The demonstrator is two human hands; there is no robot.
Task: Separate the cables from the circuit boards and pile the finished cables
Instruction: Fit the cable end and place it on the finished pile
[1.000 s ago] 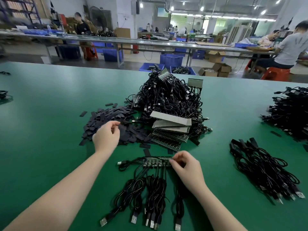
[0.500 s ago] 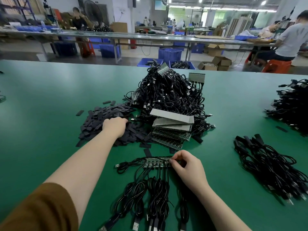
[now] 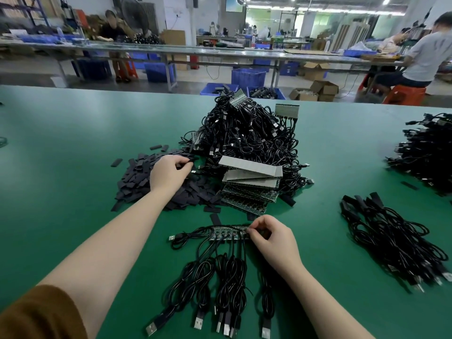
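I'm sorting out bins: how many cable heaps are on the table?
3: a big heap in the middle, a second heap at the right edge, and a flat pile near right. Others may lie off-frame.

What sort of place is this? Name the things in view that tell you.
Most likely an electronics assembly workshop: a large heap of cables on a long green worktable, stacked circuit boards, and blue crates by more benches behind.
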